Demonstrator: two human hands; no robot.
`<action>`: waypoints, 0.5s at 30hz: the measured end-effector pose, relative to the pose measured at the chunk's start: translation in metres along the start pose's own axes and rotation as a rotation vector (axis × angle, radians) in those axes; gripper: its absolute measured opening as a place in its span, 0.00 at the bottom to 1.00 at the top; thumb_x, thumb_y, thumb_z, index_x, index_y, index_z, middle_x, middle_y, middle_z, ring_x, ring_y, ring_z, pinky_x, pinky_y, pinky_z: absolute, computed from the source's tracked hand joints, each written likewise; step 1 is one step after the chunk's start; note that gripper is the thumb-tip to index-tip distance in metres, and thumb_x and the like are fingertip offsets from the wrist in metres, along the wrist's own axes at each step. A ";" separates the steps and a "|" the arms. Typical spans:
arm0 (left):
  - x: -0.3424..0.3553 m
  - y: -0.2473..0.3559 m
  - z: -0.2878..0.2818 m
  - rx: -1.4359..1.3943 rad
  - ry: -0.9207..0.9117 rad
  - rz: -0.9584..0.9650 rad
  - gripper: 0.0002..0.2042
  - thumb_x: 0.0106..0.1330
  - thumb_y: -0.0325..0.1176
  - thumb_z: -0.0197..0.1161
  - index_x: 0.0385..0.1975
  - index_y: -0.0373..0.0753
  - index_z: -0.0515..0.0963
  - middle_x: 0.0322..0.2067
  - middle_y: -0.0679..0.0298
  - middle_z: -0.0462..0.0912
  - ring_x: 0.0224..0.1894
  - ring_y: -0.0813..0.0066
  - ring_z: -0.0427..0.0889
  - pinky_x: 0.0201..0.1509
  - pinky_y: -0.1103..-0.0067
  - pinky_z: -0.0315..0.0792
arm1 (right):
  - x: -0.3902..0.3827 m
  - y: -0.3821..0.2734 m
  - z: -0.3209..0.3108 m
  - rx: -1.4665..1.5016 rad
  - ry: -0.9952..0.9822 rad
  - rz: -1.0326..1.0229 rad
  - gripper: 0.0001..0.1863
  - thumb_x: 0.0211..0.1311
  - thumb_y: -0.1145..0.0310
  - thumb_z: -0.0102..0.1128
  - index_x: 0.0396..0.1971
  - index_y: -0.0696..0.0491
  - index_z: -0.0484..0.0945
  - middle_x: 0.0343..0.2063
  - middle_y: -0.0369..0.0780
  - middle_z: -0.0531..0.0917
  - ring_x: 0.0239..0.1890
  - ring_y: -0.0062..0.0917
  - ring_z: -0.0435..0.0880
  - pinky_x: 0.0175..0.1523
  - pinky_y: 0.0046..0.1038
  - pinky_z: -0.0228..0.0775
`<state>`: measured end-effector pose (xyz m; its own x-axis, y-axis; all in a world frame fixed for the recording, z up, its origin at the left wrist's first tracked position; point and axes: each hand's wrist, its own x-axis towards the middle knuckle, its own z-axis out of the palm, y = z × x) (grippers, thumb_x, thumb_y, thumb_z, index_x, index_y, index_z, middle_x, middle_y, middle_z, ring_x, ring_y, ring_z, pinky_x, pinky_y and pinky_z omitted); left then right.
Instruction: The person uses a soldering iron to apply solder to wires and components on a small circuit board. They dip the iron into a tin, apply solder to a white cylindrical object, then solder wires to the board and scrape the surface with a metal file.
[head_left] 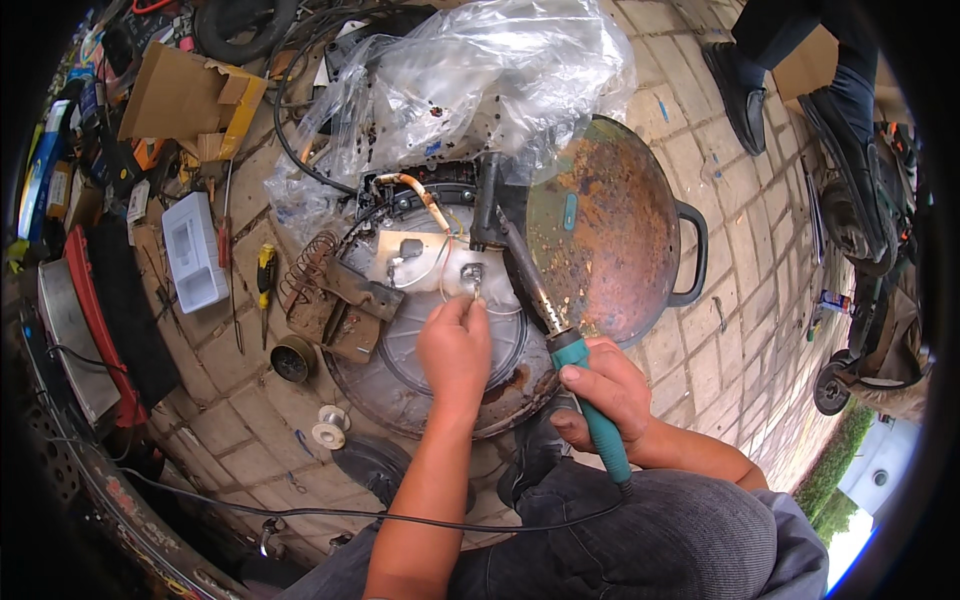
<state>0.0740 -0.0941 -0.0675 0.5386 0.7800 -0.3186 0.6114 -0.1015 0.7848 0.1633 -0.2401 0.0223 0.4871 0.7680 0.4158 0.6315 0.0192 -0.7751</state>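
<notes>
Head view, A: State of the hands?

B: The right hand (pixel 612 388) is curling firmly around the handle of a green soldering iron (pixel 568 350), whose barrel is slanting up and away. The left hand (pixel 455 345) is pinching, thumb against forefinger, at something slim just below a small dark metal lug (pixel 471 272); cannot tell whether wire or lug.

A: Position of the workpiece?

B: The pale board (pixel 432 250) is lying over the round metal plate (pixel 400 365), beside the rust-marked pan (pixel 620 240). Thin wires (pixel 443 268) are looping across it.

A: Progress?

B: Judging it partway. The wires are lying out in reach and the iron is in hand. Its tip is standing near the dark post (pixel 487 205), away from the pinch. No finished joint is showing clearly, so heating and fixing are probably remaining.
</notes>
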 end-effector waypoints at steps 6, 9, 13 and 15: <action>0.000 0.001 -0.001 -0.004 -0.001 0.007 0.11 0.64 0.31 0.68 0.36 0.28 0.84 0.27 0.53 0.84 0.26 0.67 0.80 0.35 0.71 0.74 | 0.000 0.000 0.000 0.004 -0.003 0.001 0.29 0.57 0.64 0.76 0.56 0.60 0.77 0.27 0.41 0.76 0.27 0.33 0.75 0.37 0.37 0.73; 0.000 0.001 -0.001 -0.007 -0.005 0.001 0.11 0.64 0.32 0.68 0.37 0.27 0.84 0.28 0.52 0.84 0.26 0.67 0.81 0.35 0.71 0.74 | 0.000 0.000 0.000 0.002 -0.003 -0.002 0.29 0.57 0.65 0.76 0.56 0.60 0.77 0.27 0.41 0.76 0.26 0.33 0.75 0.37 0.37 0.72; 0.000 0.002 -0.002 -0.021 -0.004 -0.010 0.12 0.64 0.32 0.69 0.38 0.26 0.84 0.28 0.53 0.84 0.26 0.68 0.81 0.35 0.72 0.74 | 0.002 0.001 0.001 0.010 0.001 -0.008 0.29 0.57 0.64 0.76 0.56 0.60 0.77 0.27 0.40 0.76 0.26 0.33 0.74 0.35 0.36 0.72; 0.000 0.003 -0.002 -0.020 -0.009 -0.018 0.13 0.64 0.32 0.69 0.38 0.26 0.84 0.27 0.53 0.84 0.26 0.69 0.80 0.35 0.72 0.74 | 0.002 0.001 0.001 0.010 0.004 -0.011 0.29 0.57 0.65 0.76 0.56 0.60 0.77 0.27 0.41 0.76 0.26 0.33 0.74 0.35 0.36 0.71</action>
<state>0.0748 -0.0930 -0.0637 0.5332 0.7758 -0.3374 0.6093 -0.0756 0.7893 0.1644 -0.2380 0.0219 0.4824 0.7650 0.4267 0.6308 0.0345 -0.7751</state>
